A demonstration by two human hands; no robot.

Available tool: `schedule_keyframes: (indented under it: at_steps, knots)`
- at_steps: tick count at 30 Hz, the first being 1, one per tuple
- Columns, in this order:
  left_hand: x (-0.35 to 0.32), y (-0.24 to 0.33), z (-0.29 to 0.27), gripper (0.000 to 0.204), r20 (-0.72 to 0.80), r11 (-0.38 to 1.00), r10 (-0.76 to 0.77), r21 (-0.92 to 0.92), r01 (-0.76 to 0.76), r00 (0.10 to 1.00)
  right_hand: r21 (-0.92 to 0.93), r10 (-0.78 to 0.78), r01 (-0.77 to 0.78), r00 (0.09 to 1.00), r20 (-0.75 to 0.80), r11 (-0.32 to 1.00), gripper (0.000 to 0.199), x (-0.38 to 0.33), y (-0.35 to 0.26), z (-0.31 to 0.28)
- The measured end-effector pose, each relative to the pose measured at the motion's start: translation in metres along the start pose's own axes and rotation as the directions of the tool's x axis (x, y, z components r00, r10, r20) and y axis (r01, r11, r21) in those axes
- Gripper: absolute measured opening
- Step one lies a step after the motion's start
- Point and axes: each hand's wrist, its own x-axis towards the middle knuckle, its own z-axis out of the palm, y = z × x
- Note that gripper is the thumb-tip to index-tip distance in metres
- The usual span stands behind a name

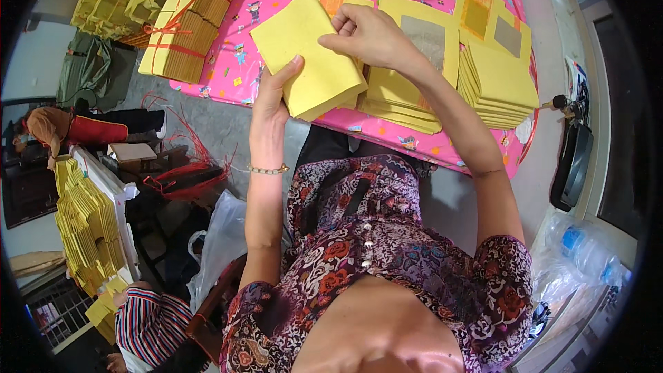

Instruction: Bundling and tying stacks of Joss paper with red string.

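Observation:
A thick stack of yellow paper sheets (307,59) is held tilted above the table's front edge. My left hand (274,90) is closed around its lower left side, with the thumb lying on top. Over the stack's upper right edge, my right hand (369,33) has its fingers curled and thumb pressed in; whatever they pinch is hidden. Beside the right forearm lies a pile of yellow paper (397,100) topped by a sheet with a silver-grey square (423,40). Farther right, a fanned pile (503,90) lies near sheets with an orange-gold square (476,15) and a grey one.
A pink patterned cloth (238,34) covers the table. Bundles tied with red string (183,27) stand at its far left. Red strands (186,166) litter the floor. At left, another person in a striped top (152,324) sits by stacked yellow paper (90,224). Plastic bottles (587,252) lie right.

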Motion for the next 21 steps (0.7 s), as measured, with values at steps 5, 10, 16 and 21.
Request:
schedule_keyframes:
  at_steps: [5, 10, 16, 21]
  knots:
    - [-0.001, 0.003, 0.01, 0.057, -0.046, 0.982, 0.035, 0.185, -0.026, 0.998, -0.136, -0.047, 0.041, 0.998, -0.043, 0.99, 0.031, 0.006, 0.01, 0.002]
    - [0.001, 0.008, 0.008, 0.054, -0.094, 0.995, -0.095, -0.032, 0.092, 0.991, 0.091, 0.058, -0.063, 0.997, 0.053, 0.994, 0.028, 0.015, 0.037, 0.002]
    - [0.004, 0.008, 0.004, 0.05, -0.017, 0.992, -0.104, -0.073, 0.102, 0.994, 0.385, 0.159, -0.24, 0.96, 0.23, 0.891, 0.031, 0.012, 0.039, -0.008]
    - [0.008, 0.005, -0.006, 0.051, -0.028, 0.996, -0.085, -0.017, 0.085, 0.996, 0.436, 0.161, -0.255, 0.957, 0.242, 0.863, 0.032, 0.012, 0.036, -0.014]
